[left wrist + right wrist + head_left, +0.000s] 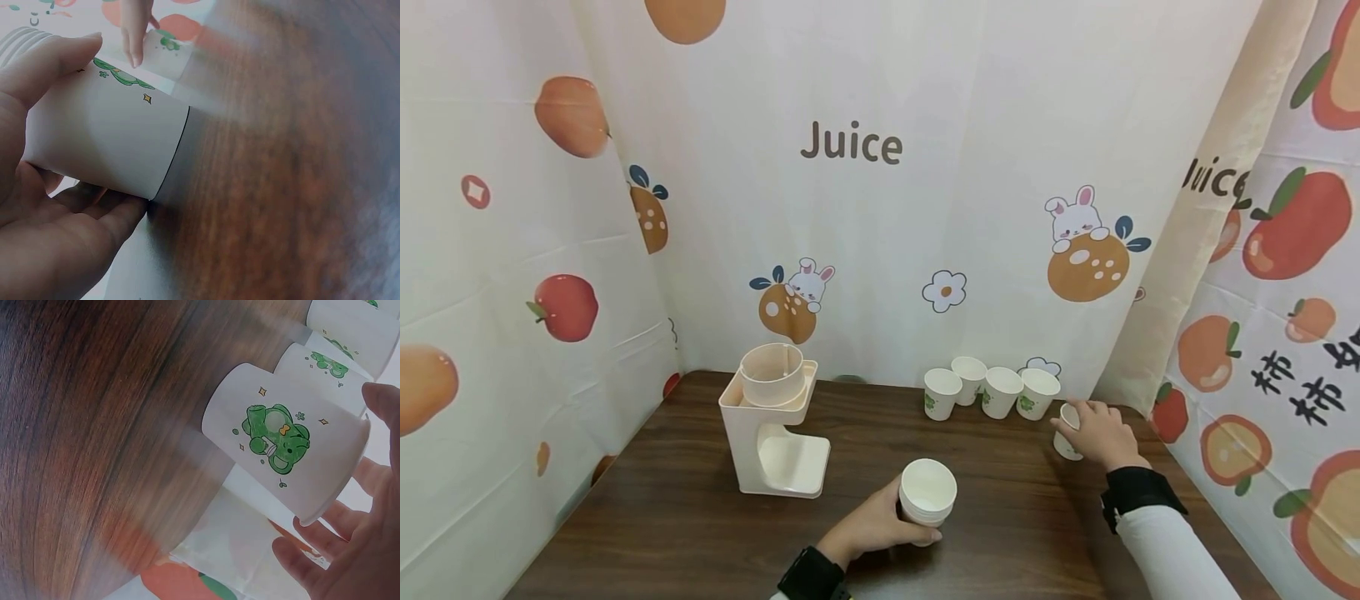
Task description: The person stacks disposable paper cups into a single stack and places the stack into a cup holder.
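Note:
My left hand (pixel 874 523) grips a stack of nested white paper cups (pixel 928 487) low over the front middle of the table. In the left wrist view, the thumb lies along one side of the stack and the fingers wrap the other; several rims show. At the table's right, a single white paper cup (pixel 231 419) with a green bear print stands upright. My right hand (pixel 1105 435) is at its rim, fingers loosely spread around the upper edge and thumb held apart from them.
Several more paper cups (pixel 1002 393) stand close together along the back edge, left of my right hand. A cream-coloured juicer-like stand (pixel 747 450) with a round top sits at the left. Printed curtains (pixel 865 217) enclose the dark wooden table (pixel 647 517) at the back and sides.

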A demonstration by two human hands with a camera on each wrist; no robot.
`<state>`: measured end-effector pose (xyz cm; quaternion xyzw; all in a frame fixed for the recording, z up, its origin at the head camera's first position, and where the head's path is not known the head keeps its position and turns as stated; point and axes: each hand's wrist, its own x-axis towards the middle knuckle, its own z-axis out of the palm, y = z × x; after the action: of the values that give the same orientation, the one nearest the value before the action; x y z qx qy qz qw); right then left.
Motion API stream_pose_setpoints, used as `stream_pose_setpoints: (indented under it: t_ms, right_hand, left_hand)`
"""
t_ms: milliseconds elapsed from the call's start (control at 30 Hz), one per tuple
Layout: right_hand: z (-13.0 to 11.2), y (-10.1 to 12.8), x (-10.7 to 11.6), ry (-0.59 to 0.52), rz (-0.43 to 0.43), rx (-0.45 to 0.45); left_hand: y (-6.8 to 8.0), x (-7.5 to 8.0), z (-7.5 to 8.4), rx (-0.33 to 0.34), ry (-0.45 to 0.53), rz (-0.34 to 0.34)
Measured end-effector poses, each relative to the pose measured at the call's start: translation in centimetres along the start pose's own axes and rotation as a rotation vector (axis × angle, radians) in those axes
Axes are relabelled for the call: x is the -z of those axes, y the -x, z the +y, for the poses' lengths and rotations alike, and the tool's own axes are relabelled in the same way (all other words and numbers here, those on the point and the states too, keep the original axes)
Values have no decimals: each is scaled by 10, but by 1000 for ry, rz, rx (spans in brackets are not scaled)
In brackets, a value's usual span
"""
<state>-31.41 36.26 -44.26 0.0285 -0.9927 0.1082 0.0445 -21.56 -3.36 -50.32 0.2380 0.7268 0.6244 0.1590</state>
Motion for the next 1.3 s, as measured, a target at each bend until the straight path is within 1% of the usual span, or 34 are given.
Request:
stream_pose_setpoints:
  t_ms: [167,433,567,700,800,933,1167,1300]
  right_hand:
    - [-3,3,3,-23,-3,11]
    - [-3,3,7,-31,-39,8]
    - [-7,3,11,-34,-60,30]
    - [-15,6,16,-44,-83,63]
    - [-23,8,18,-41,-81,93]
    - [-34,13,18,-40,-76,126]
    - [-54,20,15,-53,-100,163]
    - [-69,28,12,-79,-97,194]
  left_hand:
    - [1,0,0,9,4,-11]
    - [1,0,-1,11,16,-22]
    - [0,0,-2,8,11,-17]
    - [0,0,-1,6,6,-11]
    - [0,0,-1,-2,6,-13]
    - [0,0,-1,-3,11,-17]
    - [0,1,-1,-5,24,-23]
    - [0,1,-2,-10,31,-27]
